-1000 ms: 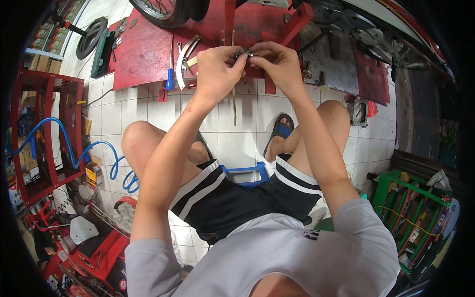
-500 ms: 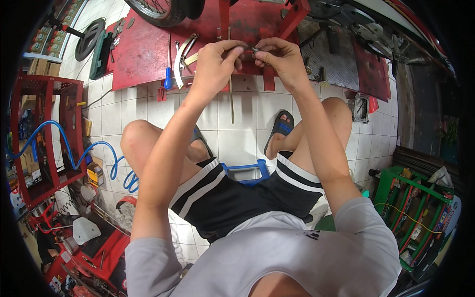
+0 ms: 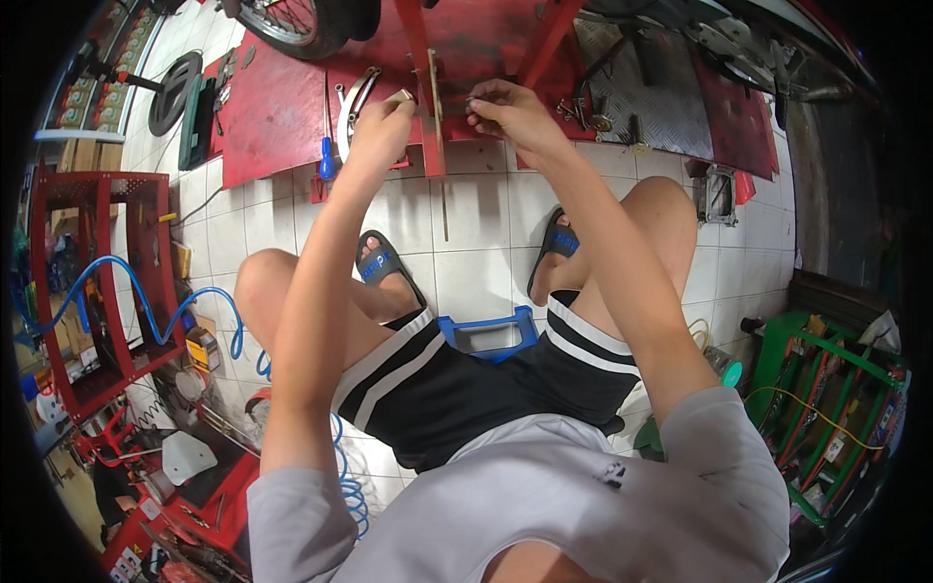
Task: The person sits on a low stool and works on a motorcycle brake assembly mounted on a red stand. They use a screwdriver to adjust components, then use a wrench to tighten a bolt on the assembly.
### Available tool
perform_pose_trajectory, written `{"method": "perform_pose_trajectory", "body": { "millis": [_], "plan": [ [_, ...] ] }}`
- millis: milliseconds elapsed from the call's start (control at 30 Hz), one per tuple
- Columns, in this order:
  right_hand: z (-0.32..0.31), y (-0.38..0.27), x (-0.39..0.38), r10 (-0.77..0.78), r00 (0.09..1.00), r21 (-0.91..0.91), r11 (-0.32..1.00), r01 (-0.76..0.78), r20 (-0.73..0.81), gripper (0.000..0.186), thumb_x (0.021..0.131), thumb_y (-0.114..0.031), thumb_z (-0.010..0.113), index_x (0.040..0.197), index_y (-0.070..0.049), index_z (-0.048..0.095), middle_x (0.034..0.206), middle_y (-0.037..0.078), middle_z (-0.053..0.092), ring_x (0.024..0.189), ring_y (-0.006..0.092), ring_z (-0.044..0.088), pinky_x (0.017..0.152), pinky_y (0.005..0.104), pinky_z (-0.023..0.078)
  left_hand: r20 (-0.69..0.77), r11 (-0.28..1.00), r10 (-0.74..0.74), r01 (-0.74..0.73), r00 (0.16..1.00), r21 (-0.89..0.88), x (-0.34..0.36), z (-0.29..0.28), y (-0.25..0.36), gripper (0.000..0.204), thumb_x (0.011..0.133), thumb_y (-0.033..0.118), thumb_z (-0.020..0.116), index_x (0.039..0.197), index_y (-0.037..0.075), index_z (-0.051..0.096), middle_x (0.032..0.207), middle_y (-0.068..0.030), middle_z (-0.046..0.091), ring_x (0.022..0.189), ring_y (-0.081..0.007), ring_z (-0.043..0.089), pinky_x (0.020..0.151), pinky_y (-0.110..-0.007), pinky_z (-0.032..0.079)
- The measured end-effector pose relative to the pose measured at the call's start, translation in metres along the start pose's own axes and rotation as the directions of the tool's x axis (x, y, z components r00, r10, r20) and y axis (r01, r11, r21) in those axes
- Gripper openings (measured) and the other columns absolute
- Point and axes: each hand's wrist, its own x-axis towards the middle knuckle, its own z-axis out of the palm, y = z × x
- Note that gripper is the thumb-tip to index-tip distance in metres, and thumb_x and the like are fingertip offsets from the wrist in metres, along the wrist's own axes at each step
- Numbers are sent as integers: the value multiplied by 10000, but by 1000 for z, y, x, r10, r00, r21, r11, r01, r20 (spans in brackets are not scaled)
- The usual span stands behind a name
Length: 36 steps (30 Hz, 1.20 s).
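My left hand [image 3: 381,131] is closed over the red bench, with the pale yellow end of a small flat piece [image 3: 401,96] showing at its fingertips. Most of that piece is hidden by the fingers. My right hand [image 3: 513,119] pinches a small dark metal part [image 3: 470,101], too small to name. Between the hands stands a narrow brass-coloured strip [image 3: 435,97] beside a red upright. Left of my left hand lie a curved silver metal piece [image 3: 359,99], a spanner [image 3: 340,94] and a blue-handled screwdriver [image 3: 328,160].
The red bench [image 3: 277,107] carries a motorcycle wheel [image 3: 301,27] at its far side and loose metal parts [image 3: 575,109] on the right. A blue stool [image 3: 489,337] stands between my legs. At left are a red rack [image 3: 107,282] and blue coiled hose [image 3: 121,267]; at right, a green rack [image 3: 826,342].
My hands have moved apart. The left has gone left to the pale yellow piece and closed on it; the right has shifted slightly left, still pinching the small metal part.
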Motion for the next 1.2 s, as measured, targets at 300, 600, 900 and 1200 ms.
{"method": "perform_pose_trajectory", "body": {
  "millis": [300,600,900,1200],
  "plan": [
    [16,10,8,111,981,327,931,-159,161,163,939,-71,547,1076,18,563,930,84,629,840,145,624,766,256,532,220,951,-250,282,943,-128,10,24,-31,411,956,456,451,878,78,594,641,60,375,540,-76,359,504,-255,320],
    [25,20,15,149,970,446,867,-223,195,127,950,-40,506,1044,22,565,902,78,619,805,137,608,723,256,519,203,921,-235,285,950,-265,10,25,-38,357,951,399,468,797,99,588,611,72,375,511,-66,343,469,-244,275],
    [22,25,14,155,967,455,859,-234,203,126,946,-35,509,1047,18,563,917,87,620,809,142,605,721,253,505,156,936,-132,175,979,-306,14,18,-35,301,962,279,462,884,39,626,667,-13,543,550,-97,477,494,-255,358],
    [27,25,14,180,977,447,869,-214,118,110,911,-33,570,1010,3,604,890,67,640,774,134,613,699,250,513,135,924,-43,91,990,-370,-3,20,-17,254,945,201,431,817,29,567,599,27,443,474,-67,359,437,-245,271]
  ]
}}
